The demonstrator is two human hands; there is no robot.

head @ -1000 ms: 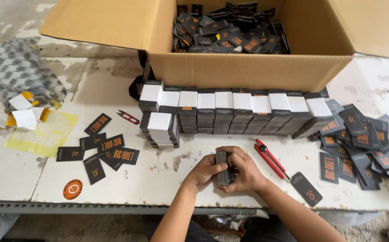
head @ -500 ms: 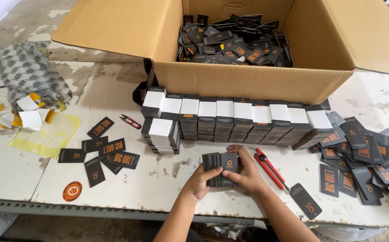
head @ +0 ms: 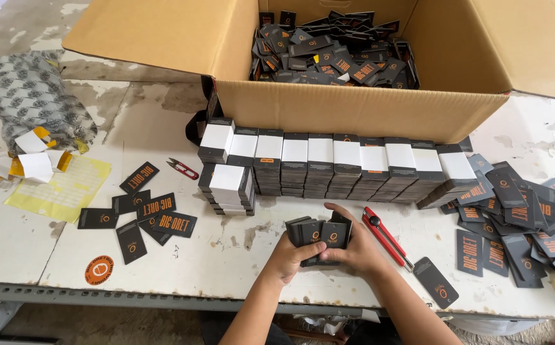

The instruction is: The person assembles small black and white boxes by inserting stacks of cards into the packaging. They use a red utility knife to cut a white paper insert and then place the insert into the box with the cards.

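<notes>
Near the tabletop's (head: 239,255) front edge, the left hand (head: 285,259) and right hand (head: 354,250) clasped a stack of black tags (head: 319,235), newly fanned from an earlier tight block, suggesting squaring. Behind stood banded bundles (head: 328,163) and the cardboard box (head: 354,108).

I see bare desk (head: 226,255) left of the hands; the cutter (head: 385,235) blocks right, the bundle row (head: 328,163) blocks far.

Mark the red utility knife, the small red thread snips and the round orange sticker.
red utility knife (head: 385,234), head view, middle of its red handle.
small red thread snips (head: 183,168), head view, on the red grip.
round orange sticker (head: 99,269), head view, centre of the disc.
</notes>
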